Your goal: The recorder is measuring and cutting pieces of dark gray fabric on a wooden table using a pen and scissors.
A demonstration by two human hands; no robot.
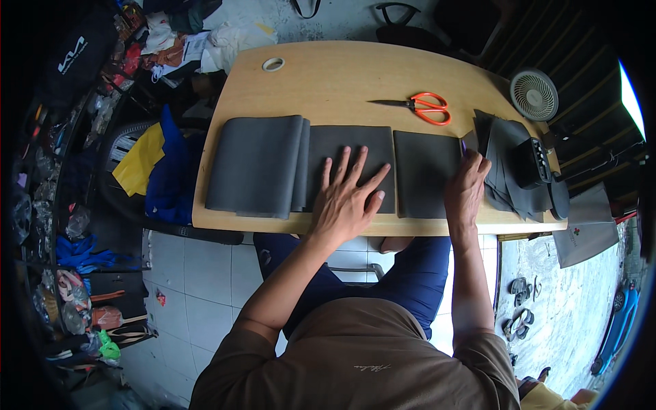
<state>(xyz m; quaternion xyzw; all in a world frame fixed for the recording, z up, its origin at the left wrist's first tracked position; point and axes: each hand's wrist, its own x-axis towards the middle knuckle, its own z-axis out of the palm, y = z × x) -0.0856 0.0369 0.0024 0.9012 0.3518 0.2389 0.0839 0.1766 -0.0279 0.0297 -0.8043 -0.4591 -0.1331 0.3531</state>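
A long strip of dark grey fabric (355, 147) lies across the near half of a light wooden table (328, 82). My left hand (345, 198) presses flat on it with fingers spread. A separate grey piece (425, 171) lies just right of it. My right hand (468, 184) rests at that piece's right edge, pinching a small purple marker (464, 146). The strip's left end is folded into a thick bundle (256, 164).
Orange-handled scissors (422, 106) lie behind the fabric. A stack of cut grey pieces (506, 147) with a black device (531, 162) on it sits at the right end. A tape roll (273, 64) and a small fan (534, 94) sit further back. Clutter fills the left floor.
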